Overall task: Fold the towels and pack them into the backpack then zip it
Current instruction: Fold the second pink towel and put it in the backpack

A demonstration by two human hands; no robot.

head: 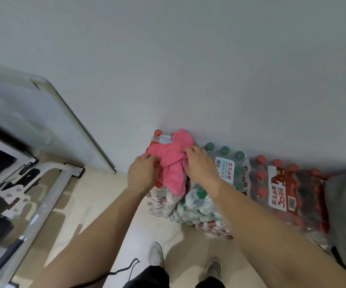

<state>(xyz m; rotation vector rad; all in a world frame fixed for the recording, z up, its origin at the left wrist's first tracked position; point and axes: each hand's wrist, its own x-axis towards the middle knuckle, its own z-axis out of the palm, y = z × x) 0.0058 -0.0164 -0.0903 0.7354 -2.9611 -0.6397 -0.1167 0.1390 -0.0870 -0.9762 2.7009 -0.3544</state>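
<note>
Both hands, left hand [142, 173] and right hand [199, 165], clutched opposite sides of a crumpled pink cloth towel [173, 163] lying atop shrink-wrapped packs of water bottles [201, 204] by the wall, so folding seemed barely begun, calling next for spreading it flat.

towel [175, 163]: plain pink
caps [158, 132] beyond left grip [142, 173]: red
lids [224, 150] beside right grip [199, 165]: green
floor [114, 204]: cream
shoes [156, 253]: white
</note>
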